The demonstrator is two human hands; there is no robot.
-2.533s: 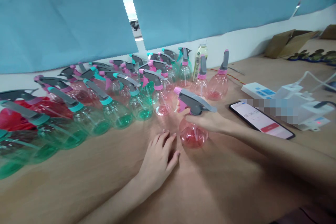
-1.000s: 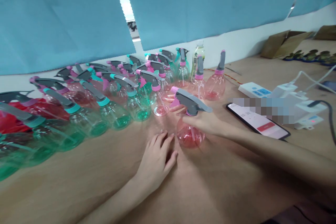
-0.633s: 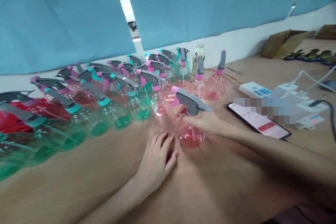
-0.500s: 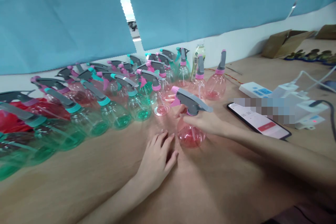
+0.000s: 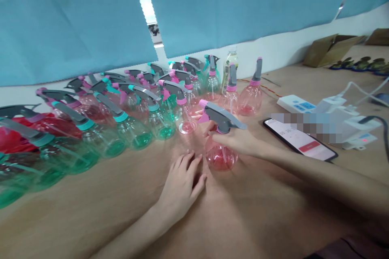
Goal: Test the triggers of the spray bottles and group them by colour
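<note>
My right hand (image 5: 235, 141) is wrapped round the neck of a pink spray bottle (image 5: 221, 158) with a grey and pink trigger head. The bottle stands upright on the table, its nozzle pointing left. Some of the right fingers are hidden behind the bottle. Just left of it, my left hand (image 5: 184, 182) lies flat on the tabletop, fingers stretched and holding nothing. Beyond the hands stands a clear-pink spray bottle (image 5: 186, 119), beside a green spray bottle (image 5: 161, 125). Two more pink spray bottles, one of them at the far right (image 5: 251, 99), stand behind the held one.
Several green and pink spray bottles crowd the left side, with a red plastic bag (image 5: 18, 131) among them. A labelled drink bottle (image 5: 230, 66) stands at the back. To the right lie a phone (image 5: 304, 141), a power strip (image 5: 294, 104) with plugs and cables, and a cardboard box (image 5: 326, 52).
</note>
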